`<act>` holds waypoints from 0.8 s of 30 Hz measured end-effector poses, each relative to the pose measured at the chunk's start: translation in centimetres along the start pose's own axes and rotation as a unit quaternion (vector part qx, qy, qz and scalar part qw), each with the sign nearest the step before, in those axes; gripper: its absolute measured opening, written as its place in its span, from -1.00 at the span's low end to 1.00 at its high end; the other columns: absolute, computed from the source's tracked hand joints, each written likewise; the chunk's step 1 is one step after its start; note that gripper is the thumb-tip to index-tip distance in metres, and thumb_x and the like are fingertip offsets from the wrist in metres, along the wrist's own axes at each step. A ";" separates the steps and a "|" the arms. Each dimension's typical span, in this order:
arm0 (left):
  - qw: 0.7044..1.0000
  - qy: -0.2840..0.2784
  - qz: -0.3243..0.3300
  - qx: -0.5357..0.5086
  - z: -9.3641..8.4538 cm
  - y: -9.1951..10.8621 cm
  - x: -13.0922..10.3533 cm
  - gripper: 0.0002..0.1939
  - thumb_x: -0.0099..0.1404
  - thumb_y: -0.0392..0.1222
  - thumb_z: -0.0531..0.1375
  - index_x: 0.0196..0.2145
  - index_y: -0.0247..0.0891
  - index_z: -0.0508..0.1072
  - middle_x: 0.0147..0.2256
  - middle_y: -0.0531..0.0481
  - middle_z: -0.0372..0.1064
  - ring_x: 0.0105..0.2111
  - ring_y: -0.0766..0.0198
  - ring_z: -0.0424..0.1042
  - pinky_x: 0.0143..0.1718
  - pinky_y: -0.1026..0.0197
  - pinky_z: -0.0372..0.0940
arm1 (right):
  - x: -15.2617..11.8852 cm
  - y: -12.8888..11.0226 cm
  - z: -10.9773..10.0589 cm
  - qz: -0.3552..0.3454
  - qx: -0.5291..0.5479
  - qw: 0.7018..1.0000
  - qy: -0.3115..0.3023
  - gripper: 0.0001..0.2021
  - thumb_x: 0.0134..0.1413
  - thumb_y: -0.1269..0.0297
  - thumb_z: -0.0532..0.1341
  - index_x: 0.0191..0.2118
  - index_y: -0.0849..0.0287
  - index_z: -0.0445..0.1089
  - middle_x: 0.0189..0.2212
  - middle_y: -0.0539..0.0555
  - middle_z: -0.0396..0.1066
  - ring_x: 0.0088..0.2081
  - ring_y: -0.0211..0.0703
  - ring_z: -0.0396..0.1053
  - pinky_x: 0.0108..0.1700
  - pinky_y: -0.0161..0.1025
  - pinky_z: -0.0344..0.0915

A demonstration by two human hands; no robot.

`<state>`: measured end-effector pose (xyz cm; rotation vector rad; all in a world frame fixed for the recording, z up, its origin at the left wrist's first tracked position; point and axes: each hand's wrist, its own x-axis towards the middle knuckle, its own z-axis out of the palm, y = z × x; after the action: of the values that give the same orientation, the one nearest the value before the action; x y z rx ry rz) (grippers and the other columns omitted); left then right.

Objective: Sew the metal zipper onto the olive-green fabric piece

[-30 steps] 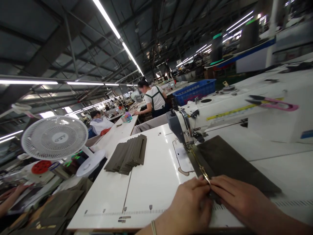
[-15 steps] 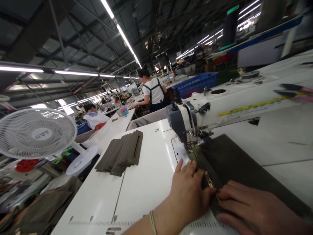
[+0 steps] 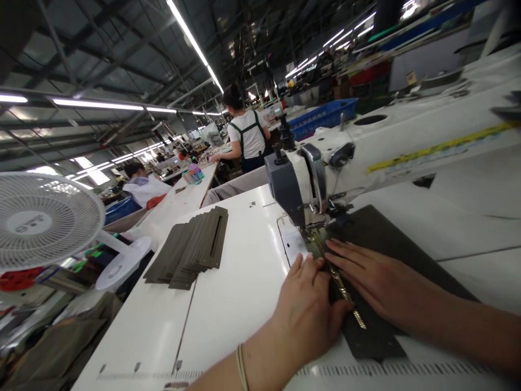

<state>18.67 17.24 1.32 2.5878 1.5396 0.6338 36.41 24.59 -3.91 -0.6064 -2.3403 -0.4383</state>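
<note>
Both hands lie flat with fingers extended, pinching nothing. Left hand [image 3: 309, 309] presses palm-down on the near-left edge of the dark olive fabric panel [image 3: 391, 244], fingertips pointing toward the needle. Right hand [image 3: 374, 282] rests spread on the panel itself, just right of the brass zipper [image 3: 342, 290], fingers aimed at the presser foot [image 3: 313, 234]. The zipper runs between the two hands and leads under the foot of the white sewing machine [image 3: 366, 146]. The panel lies flat on the white sewing table [image 3: 236, 304], under the machine arm.

Surface: a fanned stack of olive fabric strips [image 3: 191, 247] sits well apart to the left on the same table. A printed ruler scale [image 3: 366, 370] runs along the near edge.

Room: a white desk fan [image 3: 40, 220] stands off the table's left side. A blue plastic crate [image 3: 321, 117] sits behind the machine. Two other people work at benches farther back, one standing in a white shirt [image 3: 246, 136], one seated [image 3: 140, 182]. Long ceiling strip lights [image 3: 191, 43] run under a dark steel roof.
</note>
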 end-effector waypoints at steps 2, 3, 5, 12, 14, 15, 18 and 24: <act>1.000 0.007 -0.002 0.000 0.1 -0.1 0.1 -0.62 0.30 -0.09 0.23 -0.04 -0.45 0.43 0.01 -0.33 0.41 0.12 -0.09 0.35 0.30 -0.16 0.09 | 0.3 0.2 -0.7 0.009 0.054 0.999 0.000 -0.60 0.13 0.54 -0.01 -0.01 0.30 0.46 0.05 0.29 0.43 0.09 0.05 0.37 0.08 0.01 0.37; 1.000 0.010 -0.005 0.001 0.2 -0.2 0.1 -0.62 0.30 -0.10 0.23 -0.05 -0.46 0.43 0.01 -0.34 0.41 0.11 -0.09 0.35 0.30 -0.15 0.10 | 0.6 0.3 -1.1 0.013 0.091 0.996 -0.005 -0.62 0.14 0.52 0.01 -0.01 0.25 0.45 0.05 0.27 0.42 0.10 0.04 0.36 0.10 0.03 0.35; 1.000 0.015 -0.007 0.004 0.4 -0.3 0.1 -0.64 0.29 -0.12 0.22 -0.06 -0.47 0.43 -0.02 -0.33 0.42 0.11 -0.09 0.36 0.30 -0.14 0.11 | 1.1 0.3 -2.1 0.032 0.177 0.983 -0.023 -0.73 0.17 0.43 0.06 -0.09 0.19 0.45 -0.01 0.24 0.42 0.04 0.01 0.37 0.06 0.01 0.36; 1.000 0.012 -0.006 0.001 0.5 -0.4 -0.2 -0.60 0.27 -0.14 0.20 0.00 -0.44 0.41 0.00 -0.31 0.42 0.10 -0.08 0.36 0.28 -0.14 0.13 | 1.3 -0.9 -3.7 0.048 0.226 0.973 -0.014 -0.90 0.21 0.33 0.12 -0.31 0.13 0.36 -0.28 0.13 0.48 -0.25 -0.12 0.44 -0.21 -0.20 0.40; 1.000 0.026 -0.009 0.014 0.5 -0.1 -0.7 -0.59 0.30 -0.13 0.18 0.04 -0.41 0.41 0.06 -0.32 0.37 0.13 -0.11 0.33 0.27 -0.16 0.14 | 0.7 -1.3 -3.3 0.019 0.111 0.993 0.040 -0.76 0.24 0.32 0.06 -0.08 0.26 0.41 -0.11 0.25 0.50 -0.11 -0.03 0.46 -0.12 -0.15 0.40; 0.999 0.034 -0.014 0.024 0.5 0.1 -1.0 -0.61 0.31 -0.12 0.16 0.03 -0.39 0.42 0.09 -0.33 0.35 0.14 -0.12 0.32 0.27 -0.18 0.14 | 0.4 -1.5 -3.0 0.006 0.056 0.997 0.059 -0.68 0.26 0.32 0.04 -0.01 0.35 0.40 -0.05 0.30 0.49 -0.06 0.00 0.45 -0.09 -0.13 0.39; 0.997 0.052 -0.027 0.045 0.6 0.5 -1.6 -0.69 0.35 -0.12 0.12 -0.04 -0.32 0.47 0.10 -0.29 0.36 0.12 -0.13 0.35 0.26 -0.25 0.12 | -0.3 -1.8 -2.4 -0.020 -0.029 0.997 0.071 -0.63 0.27 0.35 -0.02 0.00 0.45 0.42 -0.01 0.33 0.47 -0.02 0.01 0.45 -0.09 -0.12 0.40; 0.998 0.049 -0.025 0.033 0.1 0.5 -1.2 -0.75 0.34 -0.14 0.15 -0.09 -0.27 0.47 0.05 -0.25 0.43 0.08 -0.07 0.41 0.27 -0.29 0.06 | -0.7 -1.8 -1.8 0.003 -0.027 0.999 0.043 -0.61 0.24 0.38 -0.03 -0.01 0.43 0.46 0.02 0.31 0.46 0.01 0.00 0.45 -0.04 -0.10 0.43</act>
<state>18.68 15.99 0.97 2.5915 1.6769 0.7262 36.92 22.06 -3.33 -0.6079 -2.2517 -0.5167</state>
